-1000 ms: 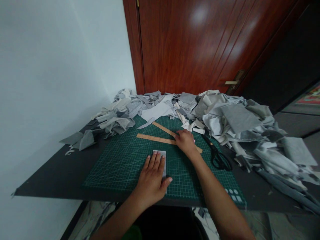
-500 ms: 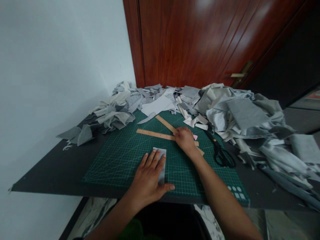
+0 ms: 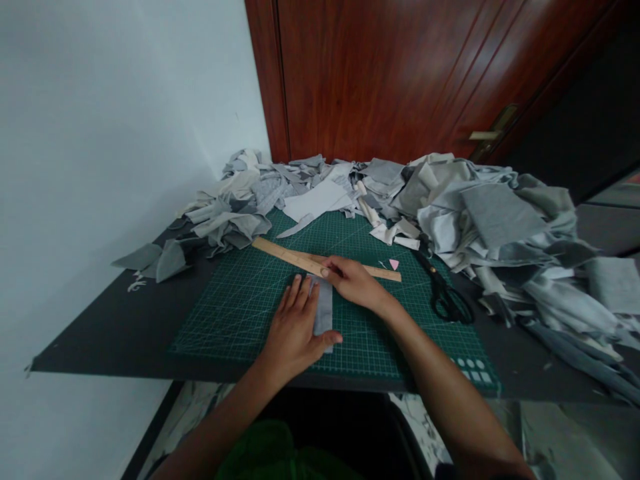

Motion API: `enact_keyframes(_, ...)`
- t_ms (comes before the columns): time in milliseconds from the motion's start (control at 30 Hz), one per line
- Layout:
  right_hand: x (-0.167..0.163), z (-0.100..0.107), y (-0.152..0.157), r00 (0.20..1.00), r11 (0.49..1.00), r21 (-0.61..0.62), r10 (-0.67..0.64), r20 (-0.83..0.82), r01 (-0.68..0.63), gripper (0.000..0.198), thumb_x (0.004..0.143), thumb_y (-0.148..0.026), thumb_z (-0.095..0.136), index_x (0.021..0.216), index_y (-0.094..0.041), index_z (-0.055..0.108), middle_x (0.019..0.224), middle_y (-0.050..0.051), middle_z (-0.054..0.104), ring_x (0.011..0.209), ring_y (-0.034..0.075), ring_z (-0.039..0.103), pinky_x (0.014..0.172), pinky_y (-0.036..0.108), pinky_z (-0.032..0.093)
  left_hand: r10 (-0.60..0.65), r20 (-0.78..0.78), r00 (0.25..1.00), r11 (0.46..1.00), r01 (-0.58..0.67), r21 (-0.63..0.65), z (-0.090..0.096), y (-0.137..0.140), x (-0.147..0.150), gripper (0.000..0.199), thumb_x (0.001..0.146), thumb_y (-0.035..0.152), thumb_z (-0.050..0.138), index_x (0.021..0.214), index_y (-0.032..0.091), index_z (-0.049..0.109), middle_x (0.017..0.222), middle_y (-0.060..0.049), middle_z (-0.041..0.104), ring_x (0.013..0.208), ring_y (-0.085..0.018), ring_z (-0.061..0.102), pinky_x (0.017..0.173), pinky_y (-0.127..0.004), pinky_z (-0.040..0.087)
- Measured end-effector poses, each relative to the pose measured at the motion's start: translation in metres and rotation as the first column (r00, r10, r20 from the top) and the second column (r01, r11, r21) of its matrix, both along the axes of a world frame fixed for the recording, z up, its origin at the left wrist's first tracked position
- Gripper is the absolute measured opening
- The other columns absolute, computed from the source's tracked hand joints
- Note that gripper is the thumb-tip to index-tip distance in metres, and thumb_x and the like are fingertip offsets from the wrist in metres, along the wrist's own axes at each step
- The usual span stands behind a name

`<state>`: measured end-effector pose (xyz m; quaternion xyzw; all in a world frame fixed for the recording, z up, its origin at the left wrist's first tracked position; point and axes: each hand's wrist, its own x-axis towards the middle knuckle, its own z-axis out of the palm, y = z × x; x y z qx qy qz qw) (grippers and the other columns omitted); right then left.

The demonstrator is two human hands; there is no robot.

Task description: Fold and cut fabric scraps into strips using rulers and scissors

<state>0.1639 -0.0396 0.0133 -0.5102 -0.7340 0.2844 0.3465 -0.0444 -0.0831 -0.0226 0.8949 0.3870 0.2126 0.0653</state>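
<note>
My left hand (image 3: 295, 330) lies flat with spread fingers on a narrow grey fabric strip (image 3: 324, 310), pressing it against the green cutting mat (image 3: 225, 307). My right hand (image 3: 350, 280) pinches one wooden ruler (image 3: 280, 251) near the strip's far end; the ruler slants to the upper left. A second wooden ruler (image 3: 383, 273) lies on the mat behind that hand, partly hidden by the hand and the first ruler. To the right of my right hand are a small pink triangular piece (image 3: 394, 265), perhaps chalk, and black-handled scissors (image 3: 447, 300).
A large heap of grey and white fabric scraps (image 3: 500, 220) covers the right side. More scraps (image 3: 240, 207) run along the back and left. A white piece (image 3: 317, 200) lies at the mat's far edge. Behind the table stand a brown door (image 3: 380, 80) and a white wall (image 3: 125, 100).
My right hand has moved left with one ruler, bringing it to the strip's far end and turning it flatter. The pink piece is now uncovered. My left hand stays on the strip.
</note>
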Motion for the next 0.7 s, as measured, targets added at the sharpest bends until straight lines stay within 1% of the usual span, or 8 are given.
enact_keyframes(67,-0.005,0.001,-0.003,0.998,0.998,-0.007,0.059,-0.006,-0.059,0.016,0.1,-0.022,0.053,0.09,-0.02,0.065,0.081,0.0,0.065,0.074,0.017,0.059,0.07,0.026,0.041,0.009,0.077,0.997,0.999,-0.013,0.041,0.001,-0.004,-0.007,0.088,0.098,0.075,0.039,0.159,0.012,0.034,0.158,-0.02,0.046,0.152,-0.038,0.034,0.12,-0.055,0.036)
enact_keyframes(133,-0.008,0.001,-0.006,0.996,0.996,-0.024,0.086,0.0,-0.086,0.015,0.099,-0.02,0.054,0.089,-0.019,0.065,0.08,-0.001,0.065,0.073,0.016,0.058,0.07,0.026,0.041,-0.085,0.058,0.995,0.994,0.081,0.078,0.001,-0.012,-0.01,0.091,0.096,0.078,0.04,0.159,0.013,0.035,0.157,-0.02,0.047,0.151,-0.037,0.036,0.121,-0.053,0.036)
enact_keyframes(200,-0.01,0.001,-0.007,0.995,0.994,-0.051,0.096,0.02,-0.095,0.014,0.099,-0.019,0.055,0.091,-0.019,0.067,0.08,0.0,0.066,0.073,0.016,0.059,0.069,0.026,0.041,-0.212,-0.041,0.976,0.975,0.214,0.066,-0.001,-0.022,-0.011,0.111,0.085,0.09,0.043,0.159,0.008,0.032,0.16,-0.023,0.041,0.152,-0.039,0.033,0.123,-0.054,0.033)
enact_keyframes(267,-0.011,0.001,-0.008,0.993,0.992,-0.072,0.104,0.064,-0.1,0.013,0.099,-0.018,0.057,0.091,-0.018,0.067,0.081,0.001,0.067,0.075,0.017,0.061,0.07,0.026,0.042,-0.266,-0.125,0.956,0.963,0.27,0.013,-0.004,-0.031,-0.009,0.129,0.072,0.099,0.046,0.16,0.006,0.028,0.163,-0.025,0.036,0.154,-0.041,0.029,0.124,-0.056,0.028)
enact_keyframes(333,-0.012,0.001,-0.008,0.984,0.992,-0.074,0.111,0.137,-0.102,0.012,0.099,-0.016,0.059,0.091,-0.017,0.068,0.084,0.002,0.069,0.079,0.018,0.063,0.071,0.027,0.042,-0.252,-0.162,0.954,0.968,0.25,-0.032,-0.007,-0.038,-0.008,0.136,0.066,0.101,0.049,0.161,0.006,0.027,0.164,-0.024,0.034,0.155,-0.041,0.025,0.126,-0.057,0.023)
enact_keyframes(500,-0.014,0.005,-0.011,0.921,0.997,-0.006,0.075,0.382,-0.079,0.01,0.099,-0.018,0.061,0.097,-0.017,0.07,0.097,0.008,0.072,0.094,0.021,0.066,0.083,0.03,0.045,-0.249,-0.223,0.943,0.968,0.239,-0.071,-0.005,-0.041,-0.008,0.136,0.066,0.1,0.052,0.161,0.006,0.028,0.167,-0.022,0.03,0.157,-0.039,0.019,0.128,-0.054,0.016)
enact_keyframes(600,-0.013,0.007,-0.013,0.853,0.997,0.061,0.008,0.522,-0.047,0.01,0.097,-0.022,0.065,0.099,-0.016,0.073,0.105,0.013,0.072,0.102,0.026,0.066,0.09,0.034,0.045,-0.255,-0.252,0.934,0.966,0.256,-0.032,-0.004,-0.043,-0.009,0.138,0.065,0.1,0.052,0.161,0.005,0.025,0.167,-0.021,0.029,0.158,-0.038,0.019,0.129,-0.053,0.014)
enact_keyframes(700,-0.012,0.006,-0.012,0.853,0.995,0.095,-0.043,0.521,-0.008,0.012,0.093,-0.025,0.073,0.101,-0.017,0.074,0.106,0.013,0.073,0.104,0.028,0.065,0.093,0.037,0.045,-0.239,-0.277,0.931,0.961,0.268,0.073,-0.009,-0.05,-0.012,0.132,0.071,0.096,0.053,0.161,0.003,0.026,0.166,-0.022,0.032,0.157,-0.036,0.022,0.129,-0.049,0.015)
